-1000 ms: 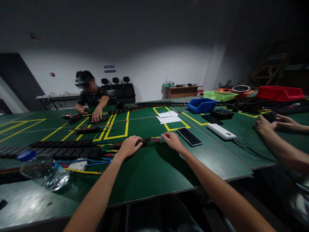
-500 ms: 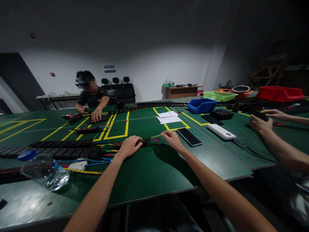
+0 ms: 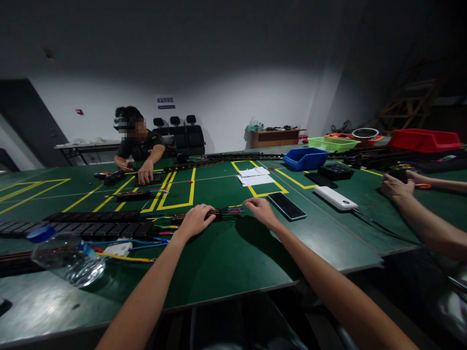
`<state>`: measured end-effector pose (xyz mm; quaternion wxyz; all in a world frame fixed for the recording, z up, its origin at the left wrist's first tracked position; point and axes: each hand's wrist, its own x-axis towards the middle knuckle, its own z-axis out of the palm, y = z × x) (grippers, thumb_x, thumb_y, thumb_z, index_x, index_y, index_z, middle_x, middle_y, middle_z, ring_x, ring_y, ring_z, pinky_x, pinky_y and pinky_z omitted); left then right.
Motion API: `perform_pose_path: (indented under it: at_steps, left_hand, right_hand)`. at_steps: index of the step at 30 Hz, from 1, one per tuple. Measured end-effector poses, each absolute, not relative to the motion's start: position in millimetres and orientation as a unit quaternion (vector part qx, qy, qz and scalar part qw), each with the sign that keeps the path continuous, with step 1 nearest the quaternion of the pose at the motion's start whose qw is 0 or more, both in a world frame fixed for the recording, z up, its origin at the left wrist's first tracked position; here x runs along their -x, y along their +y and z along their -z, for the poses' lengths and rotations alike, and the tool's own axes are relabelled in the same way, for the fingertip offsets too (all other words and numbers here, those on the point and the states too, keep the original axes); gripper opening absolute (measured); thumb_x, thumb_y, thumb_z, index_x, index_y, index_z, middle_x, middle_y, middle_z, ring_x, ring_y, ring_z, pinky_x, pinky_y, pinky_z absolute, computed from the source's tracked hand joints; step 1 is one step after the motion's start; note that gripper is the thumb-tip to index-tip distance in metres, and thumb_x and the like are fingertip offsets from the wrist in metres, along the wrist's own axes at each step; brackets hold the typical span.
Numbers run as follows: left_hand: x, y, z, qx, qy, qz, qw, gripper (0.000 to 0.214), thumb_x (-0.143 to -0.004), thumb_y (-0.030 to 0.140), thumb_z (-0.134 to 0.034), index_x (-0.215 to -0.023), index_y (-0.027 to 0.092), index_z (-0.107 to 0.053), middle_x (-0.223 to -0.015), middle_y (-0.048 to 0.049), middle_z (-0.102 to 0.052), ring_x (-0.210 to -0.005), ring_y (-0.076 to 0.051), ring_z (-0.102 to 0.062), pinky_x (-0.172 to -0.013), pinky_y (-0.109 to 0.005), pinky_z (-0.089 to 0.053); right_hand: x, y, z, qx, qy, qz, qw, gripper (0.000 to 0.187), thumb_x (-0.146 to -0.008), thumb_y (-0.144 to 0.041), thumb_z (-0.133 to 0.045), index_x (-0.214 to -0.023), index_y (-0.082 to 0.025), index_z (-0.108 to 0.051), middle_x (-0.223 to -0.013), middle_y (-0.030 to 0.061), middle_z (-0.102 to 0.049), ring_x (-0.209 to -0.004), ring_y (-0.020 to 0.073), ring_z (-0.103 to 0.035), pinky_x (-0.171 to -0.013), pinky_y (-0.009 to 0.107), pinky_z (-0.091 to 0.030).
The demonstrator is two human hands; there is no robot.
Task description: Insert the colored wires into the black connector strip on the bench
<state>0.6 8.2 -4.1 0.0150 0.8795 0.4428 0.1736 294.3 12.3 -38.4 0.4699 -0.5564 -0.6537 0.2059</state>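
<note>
My left hand lies over a long dark strip, thumb on the near side and fingers bent over the top, gripping it against the table. Coloured wires come out of the strip's right end: yellow-green, red and blue ones. With fingertips pinched together, my right hand holds the tip of the yellow-green wire; the contact itself is small and partly hidden. Just right of that hand lies a phone. Left of my left hand, more black strips with wire ends lie side by side.
A tilted water bottle stands at the near left. White power bank, papers, blue bin and red bin are on the green table. One co-worker sits opposite; another's hands hold a black object at right.
My two hands stay almost where they were, on the strip and the wire. At the right, the co-worker's hands have shifted slightly with the black object.
</note>
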Motion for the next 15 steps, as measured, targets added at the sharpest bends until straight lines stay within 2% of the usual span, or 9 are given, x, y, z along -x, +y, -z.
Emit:
perform_pose_path:
  at_steps: [6,10,15]
  left_hand:
    - [0.5,9.8,5.2,-0.88,0.443,-0.172,0.018,0.034,-0.102,0.045,-0.048,-0.12,0.023,-0.067,-0.119,-0.0077,-0.07,-0.109,-0.025,-0.064,-0.098,-0.041,-0.05]
    - [1.0,10.7,6.4,-0.88,0.44,-0.176,0.02,0.034,-0.102,0.045,-0.048,-0.12,0.024,-0.067,-0.118,-0.0073,-0.07,-0.109,-0.025,-0.064,-0.098,-0.04,-0.05]
    - [1.0,11.9,7.5,-0.881,0.439,-0.177,0.018,0.033,-0.102,0.044,-0.048,-0.12,0.023,-0.066,-0.119,-0.0075,-0.07,-0.111,-0.025,-0.064,-0.099,-0.04,-0.05]
  right_hand:
    - [-292.5,10.5,40.6,0.583,-0.678,-0.224,0.387,0.036,-0.088,-0.038,-0.055,-0.102,-0.017,-0.08,-0.083,0.0059,-0.076,-0.074,0.0201,-0.066,-0.067,0.027,-0.045]
    - [-293.1,8.8,38.8,0.599,-0.688,-0.219,0.346,0.035,-0.089,-0.039,-0.056,-0.099,-0.016,-0.081,-0.082,0.007,-0.075,-0.072,0.0197,-0.065,-0.065,0.027,-0.042]
    - [-294.5,8.2,37.7,0.613,-0.683,-0.215,0.334,0.031,-0.088,-0.037,-0.059,-0.098,-0.016,-0.08,-0.088,0.0079,-0.077,-0.075,0.0198,-0.066,-0.065,0.027,-0.041]
